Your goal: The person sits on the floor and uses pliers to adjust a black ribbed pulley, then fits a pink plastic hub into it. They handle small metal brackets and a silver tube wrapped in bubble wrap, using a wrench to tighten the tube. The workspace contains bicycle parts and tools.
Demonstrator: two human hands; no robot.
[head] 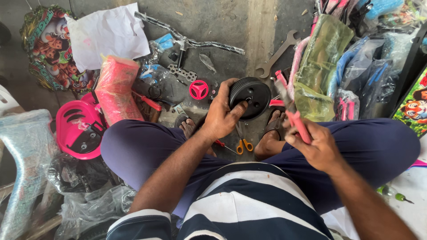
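I sit cross-legged on a concrete floor. My left hand (221,116) grips a small black plastic wheel (251,95) by its rim, held above my feet. My right hand (314,144) is closed on a pair of red-handled pliers (294,116) whose jaws point up toward the wheel's right side. Orange-handled scissors (243,144) and a small red-handled screwdriver (221,145) lie on the floor between my feet. A pink round hub cap (198,89) lies just left of the wheel.
A metal spanner (276,55) and a wrapped handlebar (189,41) lie ahead. A pink seat (79,129), a pink wrapped roll (115,89) and white paper (109,34) sit to the left. Plastic-wrapped bicycle parts (329,62) pile up on the right.
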